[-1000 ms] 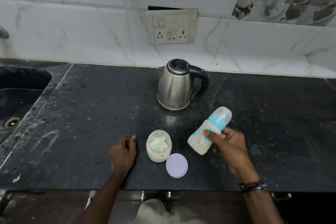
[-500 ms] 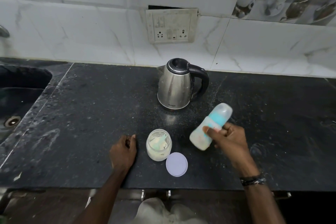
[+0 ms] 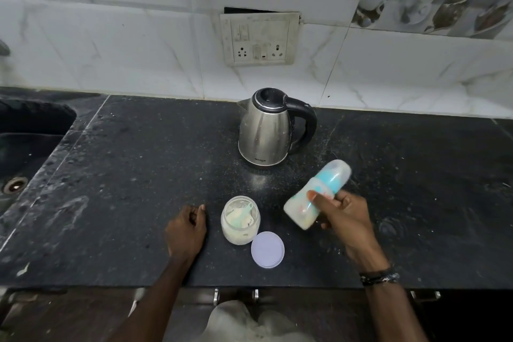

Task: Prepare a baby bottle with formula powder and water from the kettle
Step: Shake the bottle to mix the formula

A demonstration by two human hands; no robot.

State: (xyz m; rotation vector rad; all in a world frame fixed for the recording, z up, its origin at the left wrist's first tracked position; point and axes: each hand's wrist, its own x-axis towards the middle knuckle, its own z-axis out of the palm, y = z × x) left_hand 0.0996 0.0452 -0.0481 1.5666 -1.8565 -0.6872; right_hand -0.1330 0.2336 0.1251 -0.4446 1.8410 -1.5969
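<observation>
Nearest the front edge of the dark table lies a round lilac lid, flat and just beside the open formula jar, which stands upright with pale powder and a light green scoop inside. Left of the jar, apart from it, the left hand rests on the table with its fingers loosely curled, holding nothing. To the right, the right hand grips the baby bottle round its middle, thumb across the front, raised off the table and tilted so the capped blue-collared top points away toward the far right; the bottle is blurred and its pale contents are hard to make out. A dark band sits on the right wrist. Farther back, near the middle of the table, the steel kettle stands with lid closed and black handle to the right. A sink is cut off at the left edge, and a socket plate hangs on the tiled wall beyond
</observation>
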